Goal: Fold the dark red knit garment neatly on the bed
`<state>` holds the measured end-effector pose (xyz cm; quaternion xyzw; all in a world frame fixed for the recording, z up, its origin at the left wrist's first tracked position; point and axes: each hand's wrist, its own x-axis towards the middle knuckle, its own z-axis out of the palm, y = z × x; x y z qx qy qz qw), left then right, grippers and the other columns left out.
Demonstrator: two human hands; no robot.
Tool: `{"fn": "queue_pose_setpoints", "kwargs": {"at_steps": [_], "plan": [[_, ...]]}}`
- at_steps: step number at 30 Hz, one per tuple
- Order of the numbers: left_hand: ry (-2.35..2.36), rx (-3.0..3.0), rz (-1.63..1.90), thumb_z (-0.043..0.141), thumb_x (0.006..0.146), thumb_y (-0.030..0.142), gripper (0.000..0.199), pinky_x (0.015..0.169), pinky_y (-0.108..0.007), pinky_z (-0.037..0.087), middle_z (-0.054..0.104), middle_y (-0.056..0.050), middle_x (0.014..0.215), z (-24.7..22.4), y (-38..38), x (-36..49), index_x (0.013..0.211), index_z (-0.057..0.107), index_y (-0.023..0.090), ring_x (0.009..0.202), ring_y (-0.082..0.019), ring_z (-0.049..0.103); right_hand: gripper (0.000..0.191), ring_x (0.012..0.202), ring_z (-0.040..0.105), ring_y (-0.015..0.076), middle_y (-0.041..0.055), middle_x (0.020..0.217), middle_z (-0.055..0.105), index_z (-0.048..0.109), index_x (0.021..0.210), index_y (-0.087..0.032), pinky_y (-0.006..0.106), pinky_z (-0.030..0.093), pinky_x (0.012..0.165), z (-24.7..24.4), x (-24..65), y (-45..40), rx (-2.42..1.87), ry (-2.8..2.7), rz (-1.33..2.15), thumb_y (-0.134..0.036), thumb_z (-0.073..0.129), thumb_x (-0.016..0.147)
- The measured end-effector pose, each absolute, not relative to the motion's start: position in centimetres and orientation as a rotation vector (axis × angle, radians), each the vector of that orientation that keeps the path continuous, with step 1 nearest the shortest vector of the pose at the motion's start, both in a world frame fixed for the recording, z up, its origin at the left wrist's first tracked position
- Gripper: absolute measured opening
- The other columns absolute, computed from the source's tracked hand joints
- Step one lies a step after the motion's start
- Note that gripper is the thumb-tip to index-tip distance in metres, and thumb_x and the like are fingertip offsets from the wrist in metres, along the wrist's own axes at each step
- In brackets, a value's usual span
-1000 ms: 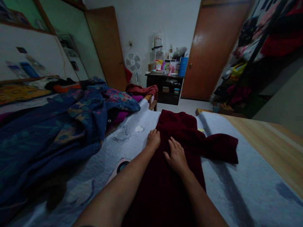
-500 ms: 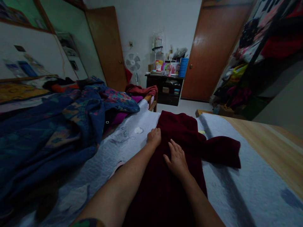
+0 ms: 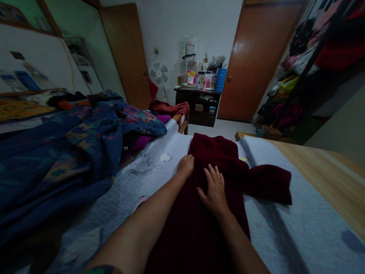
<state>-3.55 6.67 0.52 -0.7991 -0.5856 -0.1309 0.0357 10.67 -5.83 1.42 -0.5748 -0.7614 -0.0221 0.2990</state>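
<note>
A dark red long-sleeved garment [image 3: 199, 232] lies spread over the pale blue sheet [image 3: 273, 236], one sleeve stretched out to the right. My left hand [image 3: 186, 166] has its fingers curled closed on the garment's left edge, near its upper part. Just right of it, my right hand [image 3: 213, 188] rests flat on the middle of the garment with fingers spread.
A heap of clothes with a blue floral garment [image 3: 85, 152] covers the left side. Bare wood [image 3: 322, 163] borders the sheet on the right. Beyond stand a dark cabinet [image 3: 199, 118], a white fan [image 3: 159, 74] and a rack of hanging clothes [image 3: 339, 53].
The fingers of my right hand have spread wider and reach slightly farther up the garment. My left hand stays at the garment's edge.
</note>
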Motion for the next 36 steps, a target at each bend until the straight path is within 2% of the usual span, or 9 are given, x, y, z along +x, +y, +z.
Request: {"fn": "queue_pose_setpoints", "kwargs": {"at_steps": [3,9,16,22,26,29,33,36], "plan": [[-1.781,-2.48,-0.391,0.035,0.092,0.014,0.029,0.094,-0.03,0.04,0.061,-0.007,0.109,0.5,7.1,-3.6,0.107,0.06,0.018,0.105,-0.019,0.052,0.068,0.142,0.012,0.0276,0.0111,0.152,0.027,0.03,0.143,-0.013,0.052,0.019,0.112,1.3,10.6,-5.9,-1.603,-2.028,-0.044,-0.032,0.052,0.081],[-1.815,-2.445,-0.378,0.036,0.091,0.014,0.026,0.086,-0.031,0.044,0.062,-0.008,0.102,0.8,8.0,-3.4,0.097,0.061,0.018,0.099,-0.021,0.054,0.067,0.142,0.014,0.0268,0.0104,0.152,0.027,0.03,0.143,-0.014,0.05,0.021,0.111,1.2,10.5,-5.9,-1.672,-2.057,-0.011,-0.034,0.049,0.082],[-1.859,-2.388,-0.415,0.033,0.091,0.011,0.032,0.087,-0.032,0.044,0.059,-0.01,0.106,0.6,9.4,-3.0,0.108,0.058,0.017,0.102,-0.021,0.052,0.066,0.142,0.015,0.0264,0.0086,0.153,0.026,0.032,0.143,-0.013,0.05,0.021,0.112,1.6,10.5,-6.0,-1.703,-2.071,0.017,-0.034,0.047,0.083],[-1.869,-2.385,-0.435,0.035,0.091,0.015,0.031,0.088,-0.037,0.043,0.059,-0.01,0.106,0.2,10.3,-3.1,0.107,0.06,0.019,0.102,-0.024,0.052,0.066,0.142,0.014,0.0255,0.0073,0.153,0.025,0.031,0.143,-0.013,0.049,0.02,0.113,1.6,10.5,-6.0,-1.711,-2.072,0.035,-0.035,0.047,0.083],[-1.838,-2.401,-0.47,0.034,0.091,0.014,0.032,0.097,-0.039,0.037,0.055,-0.012,0.12,0.0,10.7,-3.0,0.113,0.057,0.017,0.115,-0.024,0.048,0.065,0.142,0.015,0.0255,0.0081,0.153,0.026,0.031,0.143,-0.014,0.049,0.021,0.112,1.4,10.5,-6.0,-1.701,-2.066,0.028,-0.034,0.048,0.083],[-1.791,-2.456,-0.477,0.034,0.09,0.012,0.032,0.103,-0.035,0.033,0.051,-0.011,0.13,-0.2,11.2,-3.0,0.116,0.054,0.017,0.122,-0.02,0.044,0.065,0.142,0.016,0.0263,0.0087,0.153,0.027,0.032,0.143,-0.014,0.05,0.022,0.112,1.3,10.5,-5.9,-1.691,-2.066,0.026,-0.033,0.048,0.083],[-1.771,-2.519,-0.46,0.035,0.09,0.012,0.027,0.095,-0.03,0.039,0.06,-0.008,0.113,-0.1,12.2,-3.1,0.108,0.056,0.018,0.108,-0.018,0.054,0.065,0.142,0.017,0.027,0.0084,0.152,0.027,0.031,0.143,-0.015,0.051,0.023,0.111,1.3,10.5,-5.9,-1.68,-2.062,0.021,-0.033,0.048,0.083],[-1.782,-2.512,-0.468,0.034,0.092,0.015,0.028,0.091,-0.03,0.042,0.062,-0.007,0.11,0.1,12.9,-3.0,0.112,0.053,0.019,0.104,-0.019,0.056,0.065,0.142,0.017,0.0266,0.0082,0.152,0.028,0.031,0.143,-0.015,0.051,0.023,0.111,1.4,10.4,-6.0,-1.679,-2.057,0.013,-0.032,0.048,0.083]]}}
